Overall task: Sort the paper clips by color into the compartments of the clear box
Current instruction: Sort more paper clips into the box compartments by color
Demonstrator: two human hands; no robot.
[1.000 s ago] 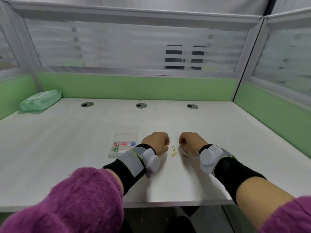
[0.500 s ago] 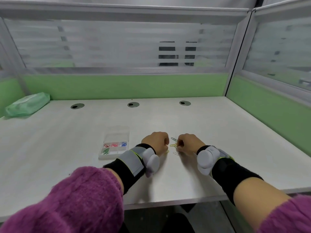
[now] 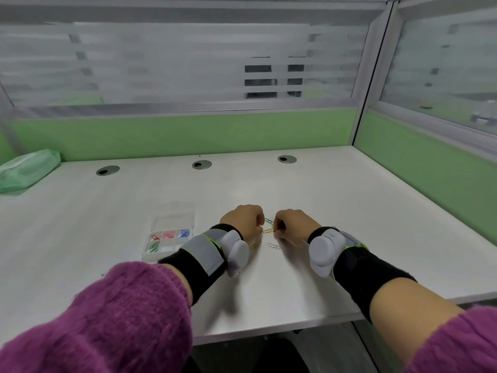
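The clear box (image 3: 150,254) lies on the white desk left of my hands, its lid folded back. Its compartments hold red clips (image 3: 155,236), pink clips (image 3: 169,235), blue clips (image 3: 184,233) and green clips (image 3: 153,246). My left hand (image 3: 246,220) rests curled in a fist just right of the box. My right hand (image 3: 293,226) faces it and pinches a yellow paper clip (image 3: 268,230) at its fingertips. A green clip (image 3: 268,221) lies between the two hands. A white clip (image 3: 273,246) lies nearer to me. Another yellow clip (image 3: 254,243) peeks out beside my left wrist.
A green pack of wipes (image 3: 27,169) sits at the desk's far left. Three round cable holes (image 3: 201,164) line the back edge. Green partition walls (image 3: 419,168) close the desk at the back and right. The desk's front edge (image 3: 269,327) is near my forearms.
My right hand has shifted left to the clips and closed its fingertips on the yellow clip, which now sits a little farther from me. A green clip has come into view between the hands.
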